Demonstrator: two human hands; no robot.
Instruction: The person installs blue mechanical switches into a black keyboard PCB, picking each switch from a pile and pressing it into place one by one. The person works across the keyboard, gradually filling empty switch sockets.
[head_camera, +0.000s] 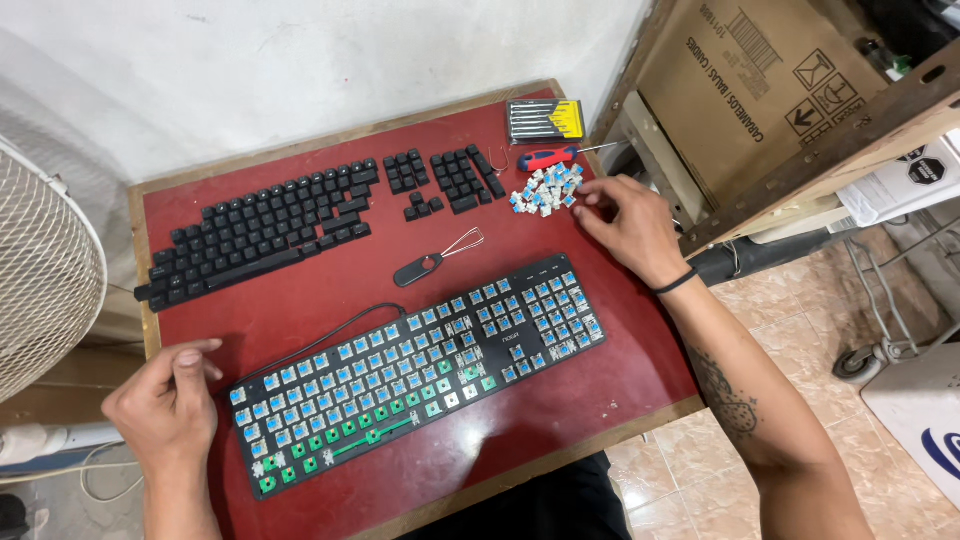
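Blue switches (545, 190) beside right hand (625, 220)

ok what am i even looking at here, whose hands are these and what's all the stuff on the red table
There is no machine here. One picture, taken by a camera worn on a person's head, looks down at that person's own two bare hands over a small red table.

In front lies a keyboard with its caps off, so its blue switches show. The black caps are laid out in rows at the back.

The left hand rests at the keyboard's left end, holding nothing that I can see. The right hand reaches to a pile of loose switches; whether it grips one is unclear.

Nearby lie a wire cap puller, a red screwdriver and a small screwdriver set. A fan stands at the left.
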